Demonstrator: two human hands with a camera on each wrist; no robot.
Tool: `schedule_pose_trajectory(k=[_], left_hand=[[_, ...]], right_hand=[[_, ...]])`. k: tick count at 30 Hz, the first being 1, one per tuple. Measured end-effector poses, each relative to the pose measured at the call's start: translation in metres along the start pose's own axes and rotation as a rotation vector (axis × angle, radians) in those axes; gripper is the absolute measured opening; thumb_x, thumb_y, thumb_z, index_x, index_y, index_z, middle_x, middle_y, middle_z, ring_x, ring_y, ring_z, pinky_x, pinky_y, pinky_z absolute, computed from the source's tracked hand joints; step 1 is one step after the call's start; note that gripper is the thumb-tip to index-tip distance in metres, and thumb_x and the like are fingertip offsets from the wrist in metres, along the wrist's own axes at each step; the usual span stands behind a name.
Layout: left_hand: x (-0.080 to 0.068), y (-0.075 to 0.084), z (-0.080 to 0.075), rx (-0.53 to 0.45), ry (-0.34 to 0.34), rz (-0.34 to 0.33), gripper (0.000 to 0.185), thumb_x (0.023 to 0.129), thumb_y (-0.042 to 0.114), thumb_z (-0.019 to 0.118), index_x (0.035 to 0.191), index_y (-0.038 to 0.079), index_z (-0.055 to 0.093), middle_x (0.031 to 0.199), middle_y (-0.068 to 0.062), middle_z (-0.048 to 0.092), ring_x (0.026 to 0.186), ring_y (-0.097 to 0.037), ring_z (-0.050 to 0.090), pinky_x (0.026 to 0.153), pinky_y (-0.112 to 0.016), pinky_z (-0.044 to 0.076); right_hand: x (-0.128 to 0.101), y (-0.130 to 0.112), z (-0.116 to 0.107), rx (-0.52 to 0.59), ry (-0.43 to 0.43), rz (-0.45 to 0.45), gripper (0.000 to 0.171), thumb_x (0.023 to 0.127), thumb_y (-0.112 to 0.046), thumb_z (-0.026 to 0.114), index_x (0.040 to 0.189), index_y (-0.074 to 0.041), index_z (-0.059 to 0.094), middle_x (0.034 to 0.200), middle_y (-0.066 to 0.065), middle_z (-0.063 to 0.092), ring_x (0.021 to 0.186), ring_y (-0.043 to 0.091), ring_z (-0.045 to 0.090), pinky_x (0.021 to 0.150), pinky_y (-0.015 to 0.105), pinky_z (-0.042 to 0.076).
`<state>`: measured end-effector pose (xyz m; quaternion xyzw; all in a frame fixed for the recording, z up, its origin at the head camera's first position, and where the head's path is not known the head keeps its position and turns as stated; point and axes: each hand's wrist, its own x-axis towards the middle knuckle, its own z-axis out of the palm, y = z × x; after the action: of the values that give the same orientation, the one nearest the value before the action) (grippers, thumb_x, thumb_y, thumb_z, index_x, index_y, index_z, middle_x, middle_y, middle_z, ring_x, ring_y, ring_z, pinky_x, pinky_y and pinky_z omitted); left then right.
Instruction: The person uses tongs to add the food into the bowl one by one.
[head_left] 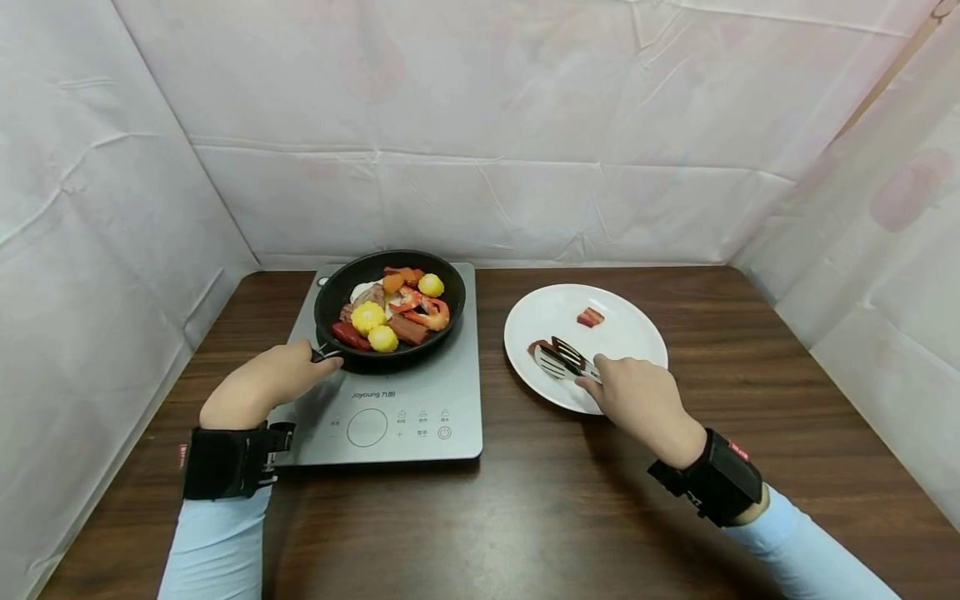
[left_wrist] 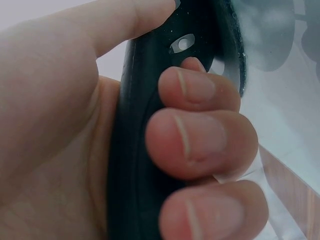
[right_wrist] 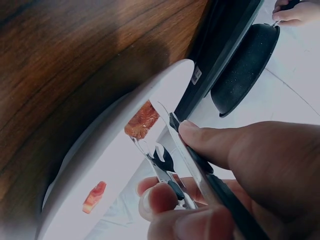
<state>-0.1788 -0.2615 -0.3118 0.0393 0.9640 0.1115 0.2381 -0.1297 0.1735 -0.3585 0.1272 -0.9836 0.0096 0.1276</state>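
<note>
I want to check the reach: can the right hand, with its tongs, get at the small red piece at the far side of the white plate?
Probably yes. The right hand holds the tongs over the white plate, and nothing lies between them and the red piece.

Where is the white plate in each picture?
Head: the plate sits right of centre on the table, under the tongs in the right hand.
Left wrist: not in it; only the left hand gripping the pan handle.
Right wrist: the plate runs across the middle, from lower left up.
Shared landmark: the black pan, also top right in the right wrist view.
</note>
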Motion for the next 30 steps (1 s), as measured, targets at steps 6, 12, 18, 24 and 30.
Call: schedule_pose_trajectory(k=[6, 12, 18, 24, 30], left_hand=[[-0.001, 0.0, 0.0, 0.002, 0.012, 0.002, 0.076, 0.107, 0.046, 0.038, 0.136, -0.024, 0.041, 0.129, -0.042, 0.056, 0.107, -0.044, 0.064, 0.085, -0.054, 0.055], [-0.001, 0.001, 0.001, 0.001, 0.009, -0.006, 0.076, 0.108, 0.046, 0.038, 0.136, -0.024, 0.041, 0.13, -0.042, 0.056, 0.108, -0.045, 0.064, 0.086, -0.055, 0.055], [-0.003, 0.002, 0.0, -0.001, 0.013, -0.001, 0.075, 0.108, 0.045, 0.039, 0.135, -0.024, 0.042, 0.129, -0.042, 0.057, 0.105, -0.043, 0.065, 0.085, -0.054, 0.055], [-0.002, 0.002, 0.0, -0.005, 0.014, 0.006, 0.074, 0.108, 0.045, 0.039, 0.135, -0.024, 0.042, 0.128, -0.041, 0.058, 0.106, -0.043, 0.065, 0.085, -0.054, 0.056], [0.0, 0.0, 0.0, -0.006, 0.011, 0.01, 0.075, 0.108, 0.044, 0.038, 0.136, -0.025, 0.041, 0.13, -0.042, 0.056, 0.109, -0.045, 0.065, 0.086, -0.053, 0.055]], right_hand=[[0.002, -0.001, 0.001, -0.017, 0.043, -0.027, 0.043, 0.092, -0.035, 0.075, 0.069, -0.009, 0.05, 0.051, 0.005, 0.046, 0.046, 0.026, 0.051, 0.038, 0.036, 0.033], [0.004, 0.001, 0.005, -0.016, 0.052, -0.048, 0.042, 0.092, -0.035, 0.075, 0.071, -0.009, 0.05, 0.051, 0.004, 0.044, 0.046, 0.023, 0.049, 0.039, 0.034, 0.031], [0.008, 0.008, 0.012, -0.009, 0.068, -0.076, 0.041, 0.093, -0.034, 0.074, 0.071, -0.009, 0.05, 0.051, 0.003, 0.043, 0.045, 0.021, 0.047, 0.04, 0.033, 0.03], [0.017, 0.015, 0.013, 0.0, 0.056, -0.08, 0.041, 0.093, -0.035, 0.074, 0.071, -0.009, 0.052, 0.05, 0.002, 0.042, 0.045, 0.02, 0.046, 0.041, 0.033, 0.03], [0.031, 0.019, 0.009, -0.019, 0.089, -0.076, 0.037, 0.093, -0.037, 0.073, 0.078, -0.007, 0.058, 0.049, 0.004, 0.045, 0.044, 0.024, 0.049, 0.039, 0.036, 0.033]])
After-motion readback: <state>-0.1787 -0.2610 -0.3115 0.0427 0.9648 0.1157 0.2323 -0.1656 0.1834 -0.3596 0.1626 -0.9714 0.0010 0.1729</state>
